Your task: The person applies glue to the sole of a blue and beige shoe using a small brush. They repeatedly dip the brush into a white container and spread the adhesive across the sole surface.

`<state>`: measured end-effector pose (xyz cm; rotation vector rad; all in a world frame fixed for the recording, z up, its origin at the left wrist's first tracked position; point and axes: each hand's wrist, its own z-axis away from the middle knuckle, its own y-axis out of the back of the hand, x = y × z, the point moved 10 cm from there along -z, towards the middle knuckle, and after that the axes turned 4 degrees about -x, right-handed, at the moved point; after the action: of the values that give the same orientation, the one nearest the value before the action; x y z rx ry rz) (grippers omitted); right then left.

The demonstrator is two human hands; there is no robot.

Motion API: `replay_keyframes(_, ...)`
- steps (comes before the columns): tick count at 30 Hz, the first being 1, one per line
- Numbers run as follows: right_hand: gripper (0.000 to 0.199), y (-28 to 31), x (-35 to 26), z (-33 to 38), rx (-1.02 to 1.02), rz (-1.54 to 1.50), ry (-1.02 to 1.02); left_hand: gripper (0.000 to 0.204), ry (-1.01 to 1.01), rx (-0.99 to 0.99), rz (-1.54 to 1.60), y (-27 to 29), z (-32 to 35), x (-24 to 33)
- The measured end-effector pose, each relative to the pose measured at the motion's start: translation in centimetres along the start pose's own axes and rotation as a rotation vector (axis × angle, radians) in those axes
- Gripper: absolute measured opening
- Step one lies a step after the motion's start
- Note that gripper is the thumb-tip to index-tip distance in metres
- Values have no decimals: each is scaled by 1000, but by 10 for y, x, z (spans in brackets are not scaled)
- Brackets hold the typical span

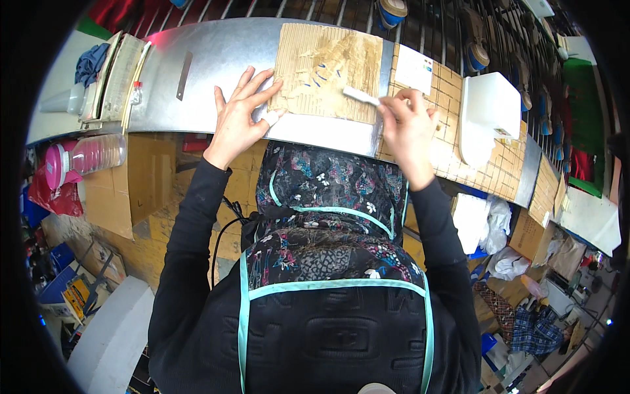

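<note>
A square of tan corrugated cardboard (361, 56) lies on the metal worktop in front of me, its middle smeared with something glossy and yellowish. Several small dark-blue strips (319, 80) are scattered on the smear. My left hand (241, 117) is spread at the cardboard's left edge, fingertips touching it, with a white wrap on one digit. Over the right part of the cardboard, my right hand (408, 125) pinches a slim white stick-like tool (360, 96). That tool points left toward the strips; its exact kind is unclear.
A white plastic container (491, 115) stands on a lined cardboard sheet (449, 154) at right, near a white card (413, 69). A metal ruler (184, 75) and a small red-capped bottle (136, 93) lie left. Shoes (392, 13) hang on racks beyond. A pink-lidded jar (85, 159) is lower left.
</note>
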<state>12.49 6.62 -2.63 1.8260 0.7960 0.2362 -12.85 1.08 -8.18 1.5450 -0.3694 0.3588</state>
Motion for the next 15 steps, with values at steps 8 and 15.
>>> replay_keyframes(8,24,-69,42,-15,-257,-1240,-695,62,63,-8,-5,16,8,-9)
replay_keyframes(15,17,-126,-64,-50,-404,-1379,-557,57,385,273,19,59,63,-70)
